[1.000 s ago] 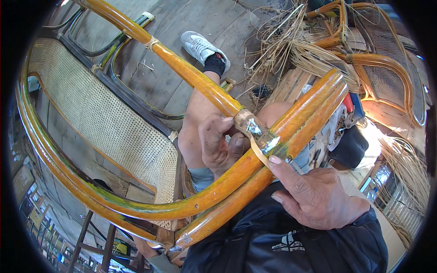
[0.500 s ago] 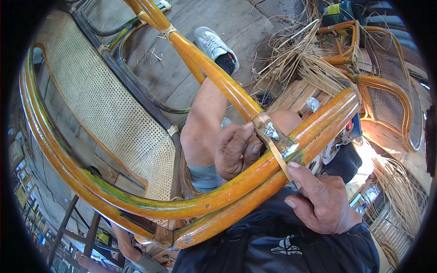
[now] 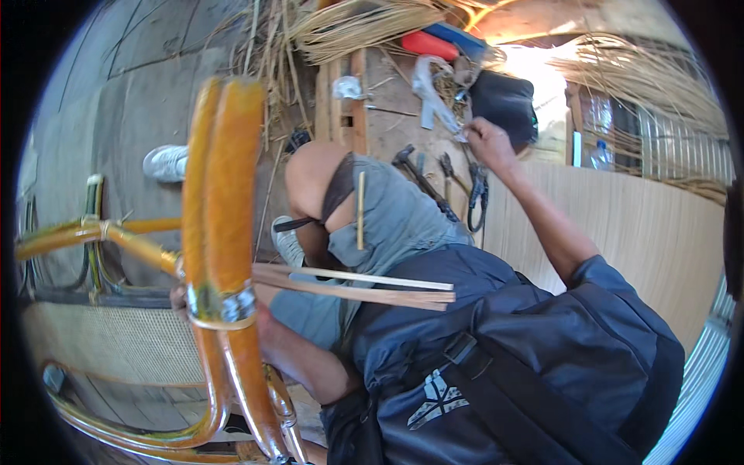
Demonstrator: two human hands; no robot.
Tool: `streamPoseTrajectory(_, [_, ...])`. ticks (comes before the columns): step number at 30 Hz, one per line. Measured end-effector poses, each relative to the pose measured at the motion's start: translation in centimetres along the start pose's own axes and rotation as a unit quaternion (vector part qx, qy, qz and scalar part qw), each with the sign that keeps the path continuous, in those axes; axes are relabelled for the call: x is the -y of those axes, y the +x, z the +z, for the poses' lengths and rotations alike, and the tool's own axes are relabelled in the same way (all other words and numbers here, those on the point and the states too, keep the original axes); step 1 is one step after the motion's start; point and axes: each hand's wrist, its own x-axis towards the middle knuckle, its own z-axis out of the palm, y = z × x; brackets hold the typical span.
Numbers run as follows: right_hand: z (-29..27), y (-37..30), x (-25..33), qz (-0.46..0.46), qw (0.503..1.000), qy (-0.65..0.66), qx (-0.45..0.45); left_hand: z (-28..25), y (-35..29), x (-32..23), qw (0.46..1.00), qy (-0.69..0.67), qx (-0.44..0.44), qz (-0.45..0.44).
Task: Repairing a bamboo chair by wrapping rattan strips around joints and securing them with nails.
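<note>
An orange-brown varnished rattan chair frame (image 3: pixel 232 186) stands at my left, its paired poles wrapped by a pale cane strip (image 3: pixel 223 324) below a shiny silvery patch. My left hand (image 3: pixel 178 301) is mostly hidden behind those poles. Its visible fingers grip the frame near the joint. Several flat cane strips (image 3: pixel 372 294) stick out from behind the poles across my lap. Far to the right, my right hand (image 3: pixel 487 143) is closed at the end of a white plastic bag (image 3: pixel 434 97). Whatever lies between its fingertips is too small to make out.
On the wooden bench lie a hammer (image 3: pixel 422 178), pliers (image 3: pixel 449 170) and black-handled scissors (image 3: pixel 478 198). A black bag (image 3: pixel 504 108) sits beyond my right hand. Bundles of cane (image 3: pixel 364 27) spread at the back. A woven cane panel (image 3: pixel 116 341) is at lower left.
My view has swung right. The right hand has left the rattan joint and reached out to the bench beside the plastic bag. My left hand has shifted behind the poles.
</note>
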Motion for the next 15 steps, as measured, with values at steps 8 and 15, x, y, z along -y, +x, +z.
streamPoseTrajectory(8, [10.6,-7.6,-7.4,0.044,0.998,-0.034,0.042,-2.3,1.4,1.4,0.978,-0.184,-0.097,0.014])
streamPoseTrajectory(15, [9.2,-6.4,-6.0,0.124,0.982,-0.09,0.111,-1.9,2.1,0.0,0.965,-0.226,0.071,0.109])
